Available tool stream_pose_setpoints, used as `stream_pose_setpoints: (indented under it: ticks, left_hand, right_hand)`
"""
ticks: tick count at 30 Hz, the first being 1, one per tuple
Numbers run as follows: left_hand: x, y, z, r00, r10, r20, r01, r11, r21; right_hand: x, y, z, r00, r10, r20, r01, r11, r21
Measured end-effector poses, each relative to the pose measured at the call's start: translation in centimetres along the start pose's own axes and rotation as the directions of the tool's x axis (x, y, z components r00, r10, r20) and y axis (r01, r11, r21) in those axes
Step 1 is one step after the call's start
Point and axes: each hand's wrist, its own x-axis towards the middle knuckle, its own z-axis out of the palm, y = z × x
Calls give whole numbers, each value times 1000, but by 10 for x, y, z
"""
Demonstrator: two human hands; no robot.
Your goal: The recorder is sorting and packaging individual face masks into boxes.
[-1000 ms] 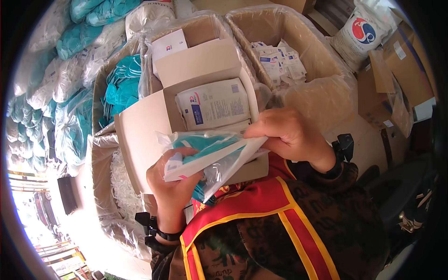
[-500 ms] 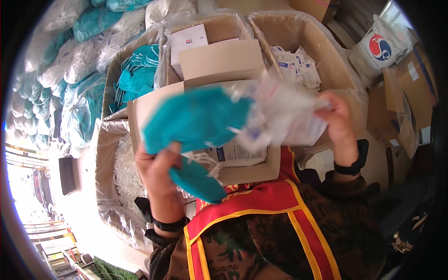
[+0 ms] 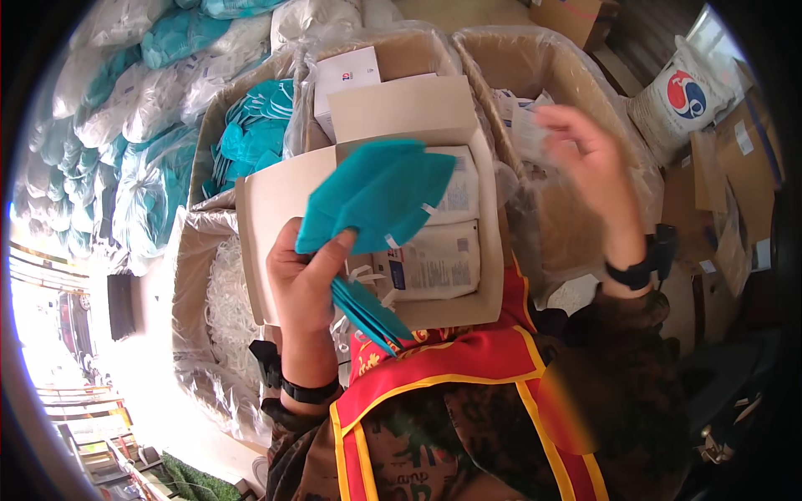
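Observation:
My left hand (image 3: pixel 302 271) is closed on several teal folded face masks (image 3: pixel 380 196). They fan out above the thumb, and a lower bunch (image 3: pixel 368 313) with white ear loops hangs below the fingers. Behind the masks is an open cardboard carton (image 3: pixel 401 108) with white printed packets (image 3: pixel 436 263) lying inside. My right hand (image 3: pixel 589 159), slightly blurred, is raised over the lined box at the right, its fingers outstretched and apart. White printed sachets (image 3: pixel 528 129) lie just beyond its fingertips; none is visibly gripped.
Plastic-lined boxes surround the carton: one of teal masks (image 3: pixel 251 125), one of white straps (image 3: pixel 230 309), and one with a white box (image 3: pixel 347 79). Bagged masks (image 3: pixel 150 188) are heaped at the left. A white sack (image 3: pixel 681 96) and brown cartons (image 3: pixel 743 159) stand at the right.
My right hand has moved up and away from the masks to the right-hand box, and the white packets it held are out of its grip. The masks in my left hand have tilted more upright.

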Motion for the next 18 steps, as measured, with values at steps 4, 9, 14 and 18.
stream_pose_setpoints:
  ticks: [4, 9, 14, 18]
  left_hand:
    - [-6, 1, 7, 996, 24, 86, -31, 996, 78]
    - [0, -1, -20, 998, 37, -40, -41, 994, -99]
    - [7, -10, -32, 1000, 7, 27, -1, 978, -207]
    - [4, -14, -22, 985, 13, 171, 42, 949, -314]
  right_hand:
    - [3, -55, 67, 962, -235, 138, 257, 951, -171]
    - [-13, -59, 67, 939, -177, 295, 191, 981, -19]
    - [-30, -75, 61, 876, -235, 421, 101, 943, 317]
    - [-1, -66, 73, 929, -348, 123, 314, 921, 232]
